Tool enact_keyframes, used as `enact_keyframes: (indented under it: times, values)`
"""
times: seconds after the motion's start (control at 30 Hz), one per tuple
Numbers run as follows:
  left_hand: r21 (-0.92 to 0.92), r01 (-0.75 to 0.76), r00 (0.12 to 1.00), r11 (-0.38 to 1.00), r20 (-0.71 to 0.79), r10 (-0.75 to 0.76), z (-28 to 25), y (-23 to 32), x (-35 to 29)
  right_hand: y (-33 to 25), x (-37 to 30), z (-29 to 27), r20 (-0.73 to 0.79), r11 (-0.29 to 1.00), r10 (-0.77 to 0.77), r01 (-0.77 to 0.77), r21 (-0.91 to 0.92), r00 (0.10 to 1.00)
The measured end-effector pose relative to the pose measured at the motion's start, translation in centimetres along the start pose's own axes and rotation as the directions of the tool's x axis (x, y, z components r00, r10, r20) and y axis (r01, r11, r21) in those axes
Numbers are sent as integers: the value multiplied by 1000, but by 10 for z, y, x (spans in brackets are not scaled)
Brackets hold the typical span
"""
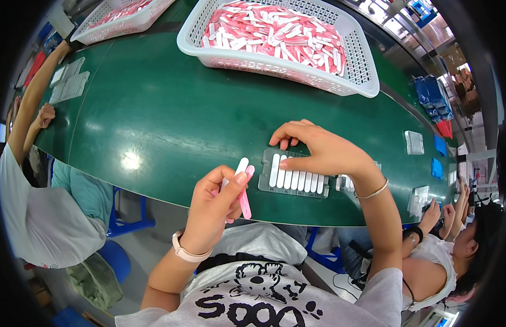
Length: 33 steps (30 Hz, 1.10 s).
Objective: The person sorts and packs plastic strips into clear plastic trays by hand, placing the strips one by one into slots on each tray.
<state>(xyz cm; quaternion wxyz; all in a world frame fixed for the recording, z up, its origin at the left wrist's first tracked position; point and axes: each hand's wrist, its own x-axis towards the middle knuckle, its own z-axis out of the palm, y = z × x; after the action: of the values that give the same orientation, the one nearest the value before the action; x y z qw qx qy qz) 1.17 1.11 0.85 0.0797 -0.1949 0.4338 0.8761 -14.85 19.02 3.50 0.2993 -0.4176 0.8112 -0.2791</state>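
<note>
My left hand [215, 197] is closed around a few flat, round-ended sticks [245, 203], pink and white, that fan out between thumb and fingers. To its right a clear plastic tray [265, 170] lies on the table, with several white sticks [294, 180] side by side in its slots. My right hand [321, 146] reaches over that tray from the right. Its thumb rests on or just above the leftmost sticks, while the bent fingers hover past the far edge; nothing shows between them. Partly hidden by my right wrist is another clear tray [344, 183] with white sticks.
A white perforated basket [280, 70] heaped with pink and white sticks stands at the back of the green table [155, 120]. Another basket [114, 30] is at far left. More clear trays [70, 87] lie left and right, by co-workers' hands [44, 116]. Blue stools [130, 215] stand below.
</note>
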Motion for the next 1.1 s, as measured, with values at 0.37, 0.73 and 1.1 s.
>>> enact_keyframes:
  times: [0.37,0.73,1.1]
  values:
    - [88,-120,993,989,-4,121,0,-9,0,13,-25,-9,30,996,-45,42,77,999]
    - [139,-134,991,981,17,133,2,-9,2,24,-58,-8,-170,980,62,-28,196,983]
    - [43,-104,991,994,89,100,-6,-7,3,3,-86,37,-718,988,-46,-76,-137,694]
